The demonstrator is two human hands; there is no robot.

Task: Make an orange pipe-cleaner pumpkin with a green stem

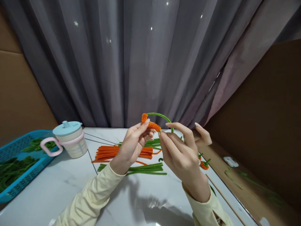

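Above the table, my left hand (pixel 134 139) pinches a coiled orange pipe cleaner (pixel 154 126) between thumb and fingers. A green pipe cleaner (pixel 160 115) arcs from the coil's upper left end over to my right hand (pixel 180 150). The thumb and index finger of that hand close at the coil's lower right end, where a bit of green shows; its other fingers are raised, near the arc. Beneath my hands lie a bundle of orange pipe cleaners (pixel 107 152) and a bundle of green pipe cleaners (pixel 148 168), partly covered by my left wrist.
At left stand a cup with a blue lid (pixel 74 144) and a blue basket (pixel 25 183) of green pieces. Small orange-and-green pieces (pixel 204 164) lie by the right edge, near a thin wooden stick (pixel 223 196). A grey curtain (pixel 145 62) hangs behind; cardboard walls flank the table.
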